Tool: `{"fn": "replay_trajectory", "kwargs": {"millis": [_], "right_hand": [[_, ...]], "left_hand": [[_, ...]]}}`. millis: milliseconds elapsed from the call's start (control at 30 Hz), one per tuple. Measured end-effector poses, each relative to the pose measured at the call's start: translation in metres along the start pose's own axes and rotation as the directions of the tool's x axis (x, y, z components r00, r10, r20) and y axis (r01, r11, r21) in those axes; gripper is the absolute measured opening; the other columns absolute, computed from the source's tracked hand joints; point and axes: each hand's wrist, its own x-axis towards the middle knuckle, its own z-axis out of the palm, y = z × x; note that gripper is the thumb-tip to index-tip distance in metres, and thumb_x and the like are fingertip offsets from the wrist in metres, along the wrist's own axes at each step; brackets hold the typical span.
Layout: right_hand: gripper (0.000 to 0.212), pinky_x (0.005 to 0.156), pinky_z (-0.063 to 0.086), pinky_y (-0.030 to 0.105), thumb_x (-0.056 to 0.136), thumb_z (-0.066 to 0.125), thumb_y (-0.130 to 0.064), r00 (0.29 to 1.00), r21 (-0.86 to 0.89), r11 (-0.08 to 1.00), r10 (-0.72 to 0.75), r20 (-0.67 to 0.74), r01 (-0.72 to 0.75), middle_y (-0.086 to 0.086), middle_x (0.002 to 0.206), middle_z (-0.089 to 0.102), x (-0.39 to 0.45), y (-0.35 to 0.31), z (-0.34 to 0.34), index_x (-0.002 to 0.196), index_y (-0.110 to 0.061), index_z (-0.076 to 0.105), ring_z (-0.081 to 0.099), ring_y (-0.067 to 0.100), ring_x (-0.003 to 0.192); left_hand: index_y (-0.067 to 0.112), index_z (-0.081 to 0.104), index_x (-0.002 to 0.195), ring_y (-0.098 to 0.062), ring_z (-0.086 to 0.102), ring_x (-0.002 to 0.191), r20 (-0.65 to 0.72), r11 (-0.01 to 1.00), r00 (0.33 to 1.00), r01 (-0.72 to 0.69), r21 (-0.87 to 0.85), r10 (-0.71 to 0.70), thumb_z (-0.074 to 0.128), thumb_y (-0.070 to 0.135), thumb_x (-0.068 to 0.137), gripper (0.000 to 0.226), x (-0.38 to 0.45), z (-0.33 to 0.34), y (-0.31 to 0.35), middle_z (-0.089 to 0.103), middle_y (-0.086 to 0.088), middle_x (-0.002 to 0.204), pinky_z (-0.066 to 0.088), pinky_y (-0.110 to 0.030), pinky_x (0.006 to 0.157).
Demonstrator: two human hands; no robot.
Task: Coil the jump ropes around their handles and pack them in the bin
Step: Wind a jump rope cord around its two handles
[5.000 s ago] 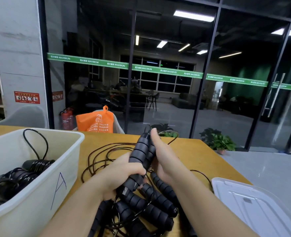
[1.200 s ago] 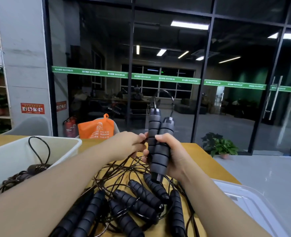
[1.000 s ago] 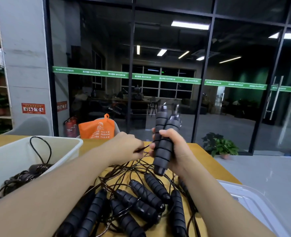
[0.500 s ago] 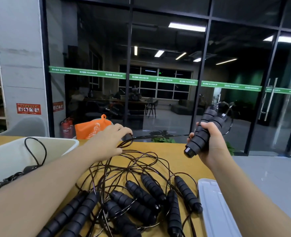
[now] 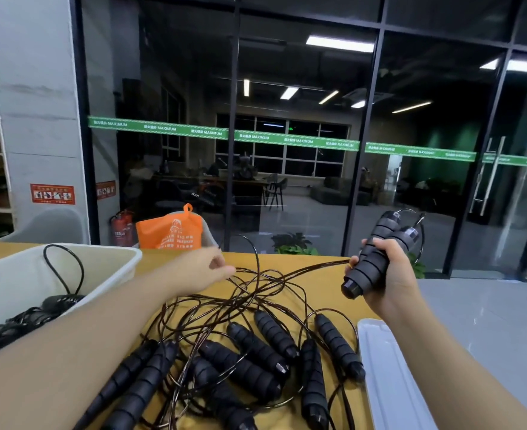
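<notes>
Right hand [image 5: 389,274] gripping paired handles [image 5: 377,256], left hand [image 5: 203,268] pinching cord [image 5: 287,270] above tangled jump ropes [image 5: 256,352] beside bin [image 5: 101,274].

Pair of black ribbed foam handles [image 5: 377,254], held side by side, tilted, butt ends down-left, raised above the table [image 5: 287,265] off its right edge. Thin dark cord [image 5: 290,270] runs taut from the pair leftward over the table's far part, into a loose tangle of cords [image 5: 225,302] mid-table. Loose handles [image 5: 256,352] of the same black ribbed kind lie scattered flat on the table's near part, cords looped among them. White bin [image 5: 113,268] stands on the table's left side; black coiled ropes [image 5: 32,315] lie inside, one cord loop standing above its rim.
</notes>
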Motion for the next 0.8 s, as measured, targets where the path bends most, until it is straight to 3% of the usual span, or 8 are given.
{"fn": "replay_trajectory", "kwargs": {"millis": [100,200,267,367,467,600,733,800], "right_hand": [[0.01,0.067,0.049,0.034,0.089,0.056,-0.02,1.0,-0.007,1.0,0.003,-0.009,-0.003,0.002,0.078,0.053,0.0,0.001,-0.003,0.096,-0.013,0.054,0.052,0.016,0.064],[0.009,0.067,0.05,0.035,0.09,0.056,-0.02,1.0,0.006,1.0,0.01,-0.024,-0.01,0.003,0.081,0.051,0.0,0.003,-0.006,0.095,-0.013,0.054,0.052,0.016,0.065],[0.008,0.067,0.05,0.035,0.09,0.056,-0.02,0.999,0.0,1.0,0.013,-0.035,-0.013,0.003,0.083,0.051,0.0,0.004,-0.008,0.094,-0.013,0.055,0.053,0.016,0.065],[0.007,0.068,0.049,0.036,0.09,0.056,-0.019,0.998,-0.028,0.999,0.013,-0.062,-0.015,0.003,0.08,0.051,0.001,0.006,-0.01,0.094,-0.014,0.054,0.052,0.016,0.067],[0.01,0.068,0.05,0.036,0.09,0.058,-0.019,0.993,-0.13,0.991,-0.007,-0.117,-0.009,0.006,0.08,0.052,0.004,0.009,-0.018,0.095,-0.014,0.051,0.053,0.018,0.069],[0.009,0.063,0.048,0.035,0.091,0.057,-0.021,0.99,-0.198,0.98,-0.012,-0.137,-0.016,0.006,0.075,0.051,0.003,0.018,-0.024,0.092,-0.014,0.05,0.051,0.02,0.066],[0.01,0.056,0.041,0.031,0.091,0.055,-0.023,0.982,-0.147,0.989,-0.035,-0.185,0.008,0.005,0.073,0.047,0.003,0.015,-0.025,0.089,-0.016,0.048,0.048,0.019,0.063],[0.013,0.053,0.035,0.029,0.092,0.054,-0.024,0.976,-0.12,0.993,-0.04,-0.216,0.014,0.003,0.071,0.045,0.002,0.011,-0.028,0.084,-0.016,0.048,0.047,0.017,0.062]], "left_hand": [[0.026,0.049,0.129,-0.006,0.053,0.109,0.234,1.0,0.972,-0.02,-0.001,0.019,0.059,0.052,0.086,0.051,-0.008,0.022,-0.003,0.055,0.01,0.126,0.046,-0.024,0.094],[0.025,0.042,0.138,-0.009,0.052,0.117,0.319,1.0,0.948,-0.003,0.019,-0.003,0.065,0.045,0.085,0.062,-0.015,0.041,-0.001,0.051,0.005,0.136,0.044,-0.025,0.098],[0.024,0.042,0.139,-0.012,0.054,0.117,0.321,0.997,0.947,-0.001,0.081,-0.025,0.062,0.037,0.09,0.055,-0.018,0.051,0.002,0.052,0.002,0.136,0.046,-0.026,0.096],[0.024,0.056,0.111,-0.006,0.06,0.075,0.278,1.0,0.961,-0.003,-0.006,0.005,0.05,0.028,0.097,0.016,-0.015,0.056,0.002,0.067,0.001,0.106,0.05,-0.018,0.063],[0.022,0.061,0.098,-0.006,0.046,0.054,0.158,0.964,0.987,0.027,-0.263,0.015,0.046,0.026,0.099,0.016,-0.009,0.04,0.002,0.069,0.001,0.085,0.036,-0.017,0.045],[0.026,0.067,0.089,-0.013,0.044,0.059,-0.015,0.932,0.998,-0.058,-0.357,0.056,0.042,0.032,0.1,0.028,-0.004,0.007,0.013,0.059,0.004,0.067,0.044,-0.029,0.062],[0.031,0.064,0.106,-0.011,0.052,0.075,-0.166,0.899,0.985,-0.114,-0.423,0.047,0.036,0.031,0.102,0.028,-0.001,-0.02,0.016,0.061,0.008,0.093,0.043,-0.028,0.074],[0.028,0.064,0.101,-0.013,0.051,0.075,-0.221,0.88,0.975,-0.12,-0.459,0.017,0.035,0.029,0.103,0.029,0.0,-0.034,0.011,0.06,0.003,0.092,0.042,-0.029,0.073]]}}
